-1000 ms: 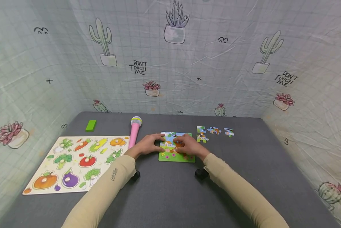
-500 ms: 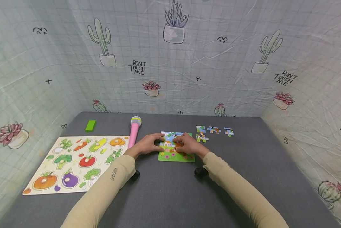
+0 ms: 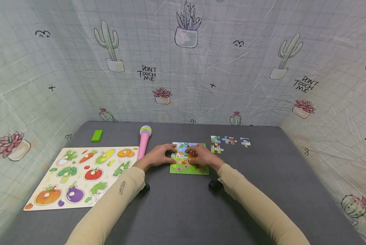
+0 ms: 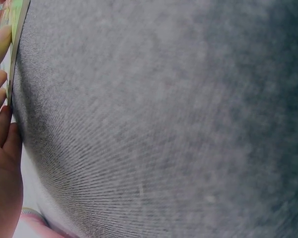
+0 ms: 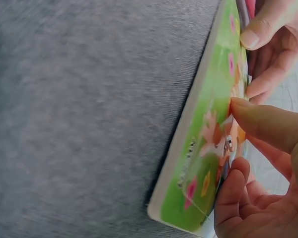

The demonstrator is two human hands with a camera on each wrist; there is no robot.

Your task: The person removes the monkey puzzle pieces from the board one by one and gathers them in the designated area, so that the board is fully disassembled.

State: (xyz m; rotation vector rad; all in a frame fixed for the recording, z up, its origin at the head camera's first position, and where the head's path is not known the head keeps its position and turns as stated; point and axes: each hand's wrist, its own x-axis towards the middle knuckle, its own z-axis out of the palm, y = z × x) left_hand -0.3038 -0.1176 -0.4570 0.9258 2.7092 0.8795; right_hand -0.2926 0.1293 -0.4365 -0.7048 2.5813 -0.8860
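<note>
Head view: right hand (image 3: 203, 157) covers part of puzzle board (image 3: 186, 170); we cannot see beneath. Left sleeve (image 3: 121, 194) hides near right corner of vegetable board (image 3: 80, 179); left hand (image 3: 156, 156) hides lower end of microphone (image 3: 144, 142). Loose pieces (image 3: 229, 140), toward far edge of surface (image 3: 183, 211): details too small for us. Right wrist view: dark marks (image 5: 186, 163) on puzzle board, unreadable to us.

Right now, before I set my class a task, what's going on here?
Someone has both hands on a picture jigsaw on a table. The left hand touches its left side; the right hand touches its right half, though whether it pinches a piece is unclear. Four loose pieces lie to the right. A vegetable board and pink microphone lie to the left.
</note>
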